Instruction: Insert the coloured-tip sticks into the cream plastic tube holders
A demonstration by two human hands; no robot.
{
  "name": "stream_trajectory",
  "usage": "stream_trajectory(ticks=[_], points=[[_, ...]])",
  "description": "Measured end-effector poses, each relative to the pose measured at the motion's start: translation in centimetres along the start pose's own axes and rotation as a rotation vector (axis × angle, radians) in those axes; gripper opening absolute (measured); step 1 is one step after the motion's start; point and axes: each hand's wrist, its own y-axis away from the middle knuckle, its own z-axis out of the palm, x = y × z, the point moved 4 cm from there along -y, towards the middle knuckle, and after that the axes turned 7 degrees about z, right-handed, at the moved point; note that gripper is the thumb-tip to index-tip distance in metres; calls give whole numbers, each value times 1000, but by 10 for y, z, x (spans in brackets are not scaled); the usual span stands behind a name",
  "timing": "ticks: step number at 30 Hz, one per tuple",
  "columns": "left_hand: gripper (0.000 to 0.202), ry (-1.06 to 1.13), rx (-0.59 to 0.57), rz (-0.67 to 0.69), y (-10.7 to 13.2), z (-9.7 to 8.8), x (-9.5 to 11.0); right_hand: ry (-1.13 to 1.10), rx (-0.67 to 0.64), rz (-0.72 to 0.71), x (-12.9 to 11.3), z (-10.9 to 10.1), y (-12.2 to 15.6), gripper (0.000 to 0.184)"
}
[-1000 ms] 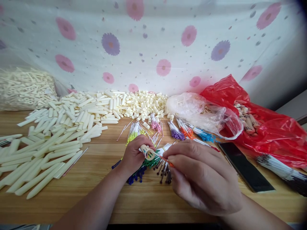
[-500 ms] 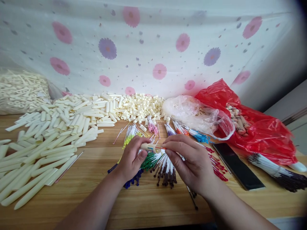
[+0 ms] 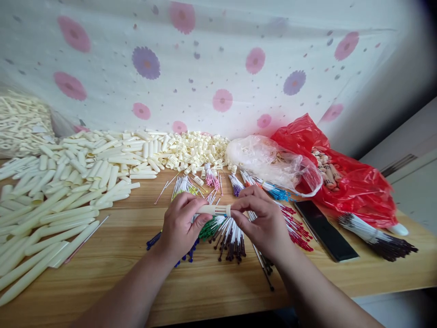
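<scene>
Between both hands lies a cream multicolor pen barrel [image 3: 215,210] with slots near its right end. My left hand [image 3: 180,227] wraps around its left part, thumb below. The fingertips of my right hand [image 3: 264,221] close on the slotted right end. What sits inside the barrel is mostly hidden. Below the hands, brown-tipped pen refills [image 3: 232,241] fan out beside green-tipped refills [image 3: 207,231]. Red-tipped refills [image 3: 297,230] spread to the right of my right hand. Yellow-tipped refills [image 3: 184,184] and pink-tipped refills [image 3: 212,177] lie behind the hands.
Cream pen tubes [image 3: 75,200] are heaped on the left, with short slotted pieces [image 3: 201,148] at the back. A clear plastic bag [image 3: 269,159] and a red bag [image 3: 362,182] stand back right. A black phone [image 3: 326,230] and a dark-tipped refill bundle [image 3: 378,237] lie on the right.
The slotted end now faces my right fingertips, and the orange-red part seen there before no longer shows. My right hand has come in closer against the barrel. The view has shifted slightly.
</scene>
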Motion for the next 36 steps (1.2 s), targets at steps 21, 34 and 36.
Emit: stream_trajectory(ticks=[21, 34, 36], points=[[29, 158, -104, -157, -2, 0, 2, 85, -33, -217, -6, 0, 2, 11], [27, 83, -25, -173, -3, -6, -9, -593, -127, 343, 26, 16, 6, 12], [29, 243, 23, -296, -4, -9, -19, -553, -98, 331, 28, 11, 4, 17]])
